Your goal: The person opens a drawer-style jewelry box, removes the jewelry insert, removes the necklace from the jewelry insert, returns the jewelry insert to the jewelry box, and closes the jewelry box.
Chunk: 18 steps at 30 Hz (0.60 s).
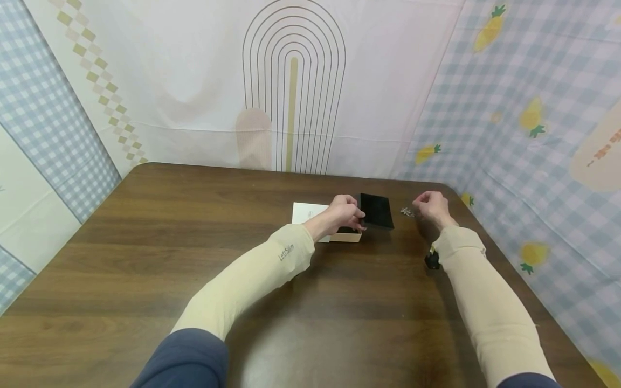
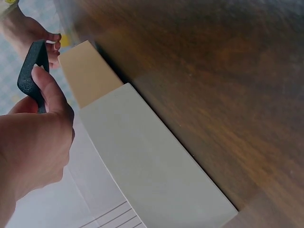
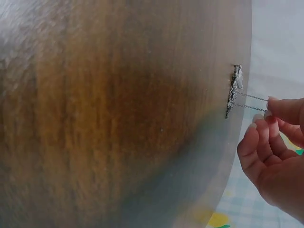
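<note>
My left hand (image 1: 343, 210) pinches a flat black square piece, perhaps a box insert (image 1: 376, 210), between thumb and fingers, tilted above the table. In the left wrist view this black piece (image 2: 32, 71) shows edge-on, with a bent side. Below the hand lies a white box sleeve (image 1: 306, 210) with a tan drawer (image 1: 345, 237) sticking partly out of it; black shows inside the drawer. My right hand (image 1: 432, 207) pinches a thin silver chain (image 3: 251, 96) between thumb and fingertips. The chain leads down to a small heap of silver jewelry (image 3: 235, 88) on the table.
The brown wooden table (image 1: 145, 258) has its rounded far right corner close to my right hand. Patterned cloth (image 1: 194, 81) hangs behind the table and along its right side. A black device (image 1: 432, 260) sits at my right wrist.
</note>
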Tool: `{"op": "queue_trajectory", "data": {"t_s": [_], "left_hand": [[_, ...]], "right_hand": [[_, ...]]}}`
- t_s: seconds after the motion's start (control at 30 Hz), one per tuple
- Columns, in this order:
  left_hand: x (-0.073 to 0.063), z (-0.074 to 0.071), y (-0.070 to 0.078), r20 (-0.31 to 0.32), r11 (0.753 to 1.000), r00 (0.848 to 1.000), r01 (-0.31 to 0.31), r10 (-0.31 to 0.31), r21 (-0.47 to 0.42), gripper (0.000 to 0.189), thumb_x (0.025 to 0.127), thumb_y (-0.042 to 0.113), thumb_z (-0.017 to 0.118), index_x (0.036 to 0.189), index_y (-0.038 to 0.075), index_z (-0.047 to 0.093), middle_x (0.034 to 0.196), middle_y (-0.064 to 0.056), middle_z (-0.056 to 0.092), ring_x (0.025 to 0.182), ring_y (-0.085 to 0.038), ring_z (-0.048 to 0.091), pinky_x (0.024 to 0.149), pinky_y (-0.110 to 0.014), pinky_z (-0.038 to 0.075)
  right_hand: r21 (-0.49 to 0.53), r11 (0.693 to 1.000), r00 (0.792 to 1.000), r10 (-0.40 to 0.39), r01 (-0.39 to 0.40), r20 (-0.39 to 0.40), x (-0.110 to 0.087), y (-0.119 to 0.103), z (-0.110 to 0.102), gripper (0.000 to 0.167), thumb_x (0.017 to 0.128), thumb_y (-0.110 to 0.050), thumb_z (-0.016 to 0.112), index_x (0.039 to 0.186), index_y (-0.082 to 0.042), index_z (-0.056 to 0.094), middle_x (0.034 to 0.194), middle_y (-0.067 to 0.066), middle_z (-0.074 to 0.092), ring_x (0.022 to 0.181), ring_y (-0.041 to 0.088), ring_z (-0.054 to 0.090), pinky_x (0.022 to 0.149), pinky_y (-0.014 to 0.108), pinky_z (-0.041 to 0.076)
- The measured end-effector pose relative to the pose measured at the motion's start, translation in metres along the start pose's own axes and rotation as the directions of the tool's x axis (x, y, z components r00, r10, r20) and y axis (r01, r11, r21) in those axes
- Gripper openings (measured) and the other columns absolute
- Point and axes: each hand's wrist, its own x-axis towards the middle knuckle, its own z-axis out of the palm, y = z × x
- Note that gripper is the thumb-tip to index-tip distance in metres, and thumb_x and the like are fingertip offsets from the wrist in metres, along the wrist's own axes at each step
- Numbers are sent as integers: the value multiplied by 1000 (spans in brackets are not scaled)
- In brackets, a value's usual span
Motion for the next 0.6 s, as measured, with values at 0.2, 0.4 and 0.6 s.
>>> {"op": "queue_trajectory", "data": {"t_s": [0.2, 0.4, 0.6], "left_hand": [[0, 0, 1, 15, 1000, 1000, -9, 9, -6, 19, 91, -6, 57, 106, -2, 48, 88, -10, 53, 62, -18, 64, 63, -26, 60], [0, -1, 1, 21, 1000, 1000, -12, 12, -1, 18, 91, -5, 57, 105, -1, 48, 89, -10, 52, 62, -18, 64, 64, -27, 60], [1, -1, 0, 24, 1000, 1000, -14, 14, -3, 17, 91, -5, 57, 105, -1, 48, 89, -10, 52, 62, -18, 64, 65, -27, 60]], "right_hand": [[-23, 1000, 1000, 10, -10, 4, 0, -1, 0, 23, 95, -15, 57, 101, 7, 63, 93, 23, 65, 54, 10, 55, 52, 23, 48], [-28, 999, 999, 22, -21, 29, 0, -1, 0, 24, 94, -16, 59, 102, 5, 64, 93, 20, 64, 65, 15, 56, 55, 24, 48], [-43, 998, 998, 37, -34, 55, -3, -3, 0, 26, 95, -18, 58, 105, 4, 64, 99, 20, 63, 77, 23, 57, 60, 25, 46]]}}
